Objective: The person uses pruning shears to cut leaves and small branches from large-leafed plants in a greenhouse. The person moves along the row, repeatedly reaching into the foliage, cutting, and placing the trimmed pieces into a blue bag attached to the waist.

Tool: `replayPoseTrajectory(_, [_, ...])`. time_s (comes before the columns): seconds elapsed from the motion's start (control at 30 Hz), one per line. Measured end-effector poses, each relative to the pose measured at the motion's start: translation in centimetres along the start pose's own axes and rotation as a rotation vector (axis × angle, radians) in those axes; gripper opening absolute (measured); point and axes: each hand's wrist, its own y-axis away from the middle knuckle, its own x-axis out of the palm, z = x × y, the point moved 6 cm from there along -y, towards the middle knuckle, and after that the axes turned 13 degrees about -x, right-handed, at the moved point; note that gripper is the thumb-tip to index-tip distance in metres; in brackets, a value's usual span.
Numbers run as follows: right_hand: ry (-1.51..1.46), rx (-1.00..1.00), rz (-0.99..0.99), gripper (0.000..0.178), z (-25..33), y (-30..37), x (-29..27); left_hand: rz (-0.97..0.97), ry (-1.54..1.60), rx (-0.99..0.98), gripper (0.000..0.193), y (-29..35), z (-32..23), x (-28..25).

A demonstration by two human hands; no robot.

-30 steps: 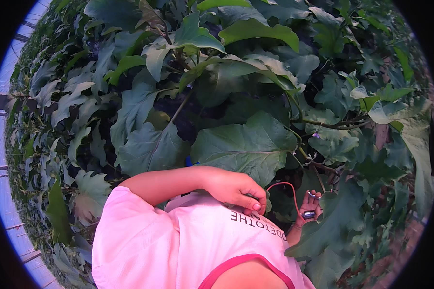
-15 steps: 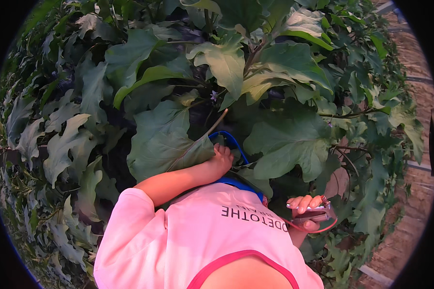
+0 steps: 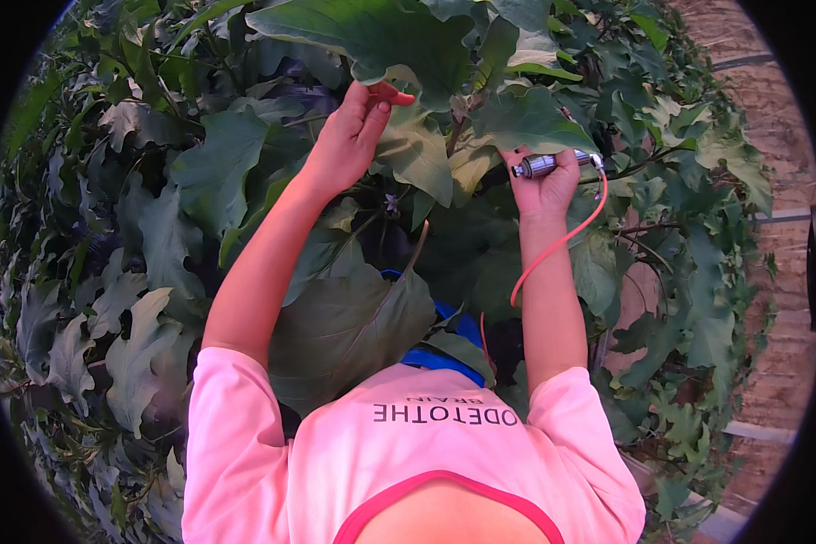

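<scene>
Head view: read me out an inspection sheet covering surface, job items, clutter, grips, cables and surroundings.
Surface: brown ground along the right side.
Job items: silver cylindrical tool; eggplant foliage with a pale purple flower.
Clutter: blue object, partly hidden by leaves.
Left grip: raised by a broad leaf; contact unclear.
Right grip: closed around the tool.
Cables: red cord from the tool, crossing the right forearm.
Surroundings: dense leaves on the left; pale strips across the ground.
</scene>
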Motion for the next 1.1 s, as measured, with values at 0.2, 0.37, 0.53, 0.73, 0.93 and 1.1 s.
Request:
replayPoseTrajectory(0.2, [0.43, -0.087, -0.086, 0.035, -2.0, -0.9, -8.7, 0.379, -0.816, 0.322, 0.035, -1.1, 5.3, 0.8])
replayPoseTrajectory(0.37, [0.605, -0.16, -0.057, 0.041, -0.6, 1.3, -13.2, 0.433, -1.306, 0.342, 0.045, -1.9, 7.3, 2.5])
replayPoseTrajectory(0.53, [0.664, -0.188, -0.026, 0.039, 0.4, 4.7, -13.1, 0.246, -1.123, 0.458, 0.05, -11.5, 17.0, 7.2])
replayPoseTrajectory(0.73, [0.666, -0.208, 0.025, 0.05, 1.1, 10.9, -6.3, -0.052, -1.076, 0.506, 0.038, -20.5, 25.5, 11.1])
replayPoseTrajectory(0.93, [0.181, -0.106, 0.255, 0.051, 1.0, 22.1, 4.0, -0.025, -0.532, 0.36, 0.03, -19.3, 21.8, 10.3])
replayPoseTrajectory(1.1, [-0.141, 0.224, 0.21, 0.057, -7.8, 27.4, 7.2, 0.108, 0.082, 0.472, 0.024, -11.9, 12.5, 3.1])
